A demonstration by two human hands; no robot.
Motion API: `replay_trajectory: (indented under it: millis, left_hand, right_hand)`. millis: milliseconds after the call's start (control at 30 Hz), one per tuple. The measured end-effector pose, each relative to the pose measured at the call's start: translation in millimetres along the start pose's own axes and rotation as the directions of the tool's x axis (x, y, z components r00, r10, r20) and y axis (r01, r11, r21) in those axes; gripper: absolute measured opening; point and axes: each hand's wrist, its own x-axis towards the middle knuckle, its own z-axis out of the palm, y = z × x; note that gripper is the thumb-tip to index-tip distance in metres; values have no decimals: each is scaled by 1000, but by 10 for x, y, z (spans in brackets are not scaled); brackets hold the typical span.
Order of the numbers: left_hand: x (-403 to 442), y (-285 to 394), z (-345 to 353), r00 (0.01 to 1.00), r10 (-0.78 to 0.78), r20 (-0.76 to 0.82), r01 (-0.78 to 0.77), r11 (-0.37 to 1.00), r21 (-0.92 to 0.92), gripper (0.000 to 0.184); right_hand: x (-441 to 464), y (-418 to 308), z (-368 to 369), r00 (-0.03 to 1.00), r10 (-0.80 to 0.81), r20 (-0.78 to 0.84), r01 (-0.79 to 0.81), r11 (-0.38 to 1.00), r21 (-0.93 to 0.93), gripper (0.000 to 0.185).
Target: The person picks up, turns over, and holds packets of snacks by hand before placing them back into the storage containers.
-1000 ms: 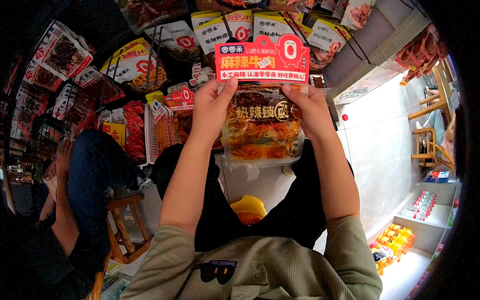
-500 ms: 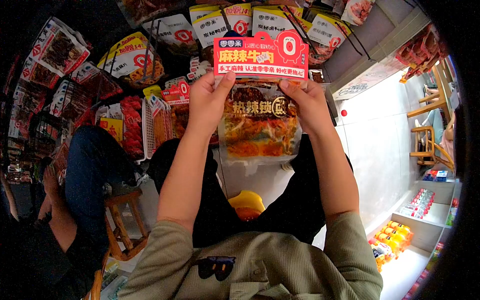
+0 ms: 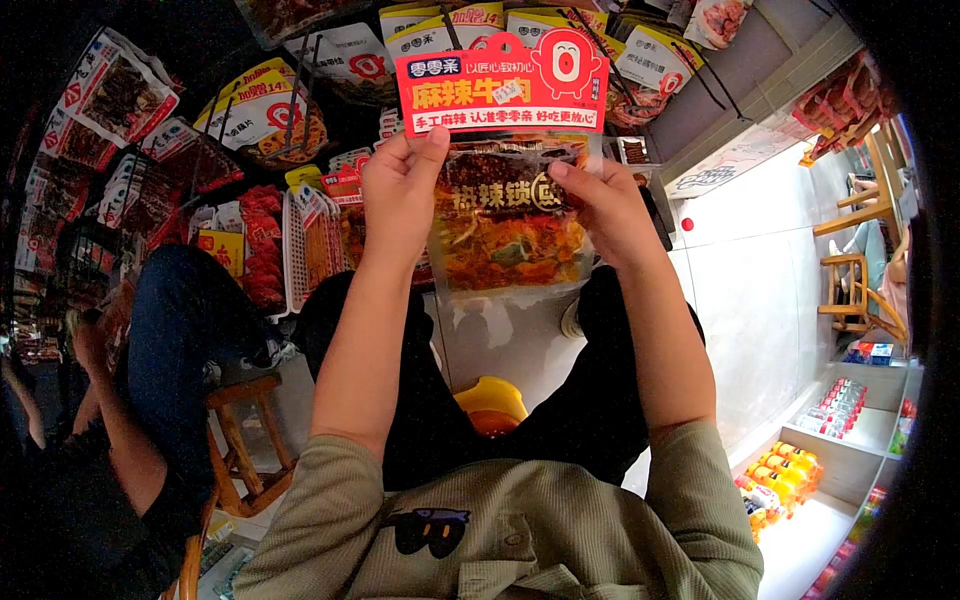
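Between my two hands hangs a clear snack packet [image 3: 515, 255] with reddish-brown food inside and gold lettering on its front. A red header card [image 3: 500, 88] with a white cartoon figure tops it, tilted slightly up to the right. My left hand [image 3: 398, 190] pinches the packet near the card's lower left corner, thumb in front. On the other side, my right hand [image 3: 610, 205] grips the bag's edge below the card, its thumb lying on the clear front. The fingers behind the packet are hidden.
Hooks on the rack ahead carry more snack packets [image 3: 262, 115]. A white basket [image 3: 294, 255] holds packs at left. Beside me are a person's denim-clad leg [image 3: 190, 310] and a wooden stool [image 3: 240, 430]. Bottles [image 3: 785, 470] fill a low shelf at right.
The packet has moved up and slightly left, tilting a little. My right thumb has gone from the card's lower edge down onto the bag. The neighbouring person's arm has shifted.
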Motion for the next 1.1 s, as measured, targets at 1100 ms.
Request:
replay_trajectory:
  millis: [1100]
  left_hand:
    - [-57,-29,35,959,-180,219,187,982,-8,13]
  right_hand:
    - [24,74,45,996,2,-93,10,992,124,26]
